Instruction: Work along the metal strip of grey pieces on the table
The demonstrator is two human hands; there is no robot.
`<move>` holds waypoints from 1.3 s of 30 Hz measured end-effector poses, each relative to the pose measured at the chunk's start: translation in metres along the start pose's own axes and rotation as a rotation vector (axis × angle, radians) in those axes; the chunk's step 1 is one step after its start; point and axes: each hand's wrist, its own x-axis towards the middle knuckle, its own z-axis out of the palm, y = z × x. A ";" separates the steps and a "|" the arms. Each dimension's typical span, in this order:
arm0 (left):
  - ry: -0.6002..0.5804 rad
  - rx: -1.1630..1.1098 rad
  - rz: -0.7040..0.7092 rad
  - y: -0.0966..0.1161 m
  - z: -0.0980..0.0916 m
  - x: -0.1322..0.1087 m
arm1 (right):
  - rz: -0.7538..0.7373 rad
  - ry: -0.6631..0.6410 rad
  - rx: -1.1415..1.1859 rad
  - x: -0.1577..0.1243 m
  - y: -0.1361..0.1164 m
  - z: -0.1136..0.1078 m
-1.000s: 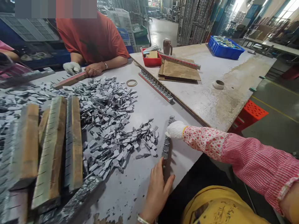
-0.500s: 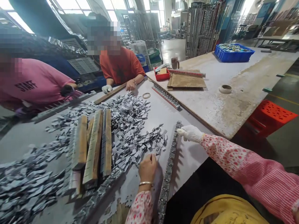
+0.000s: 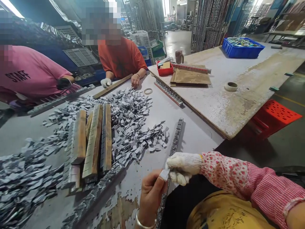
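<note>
My bare left hand [image 3: 152, 194], with a bangle at the wrist, pinches a small pale grey piece [image 3: 164, 174] between thumb and finger. My right hand [image 3: 182, 167], in a white glove, has its fingers curled against the far side of that same piece. Both hands are over a long dark slotted strip [image 3: 176, 135] lying on the table, and they hide its middle part. To the left spreads a big heap of similar grey pieces [image 3: 133, 124]. Several wooden bars [image 3: 94, 143] with notched edges lie stacked among the pieces.
Two people sit across the table, one in an orange shirt [image 3: 121, 58], one in pink [image 3: 35, 73]. A toothed rack [image 3: 168, 92] lies by the raised board's edge [image 3: 202, 117]. On that board are a blue basket [image 3: 243, 52], a red tray [image 3: 165, 70], a mug and a tape roll.
My left hand has come up and now shows a grey piece in its pinch. My right hand has moved down and left from the strip's far end to meet it. The view has shifted slightly.
</note>
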 end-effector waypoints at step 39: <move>-0.146 0.849 0.264 -0.081 0.014 0.032 | 0.381 0.666 -1.530 0.057 -0.046 -0.152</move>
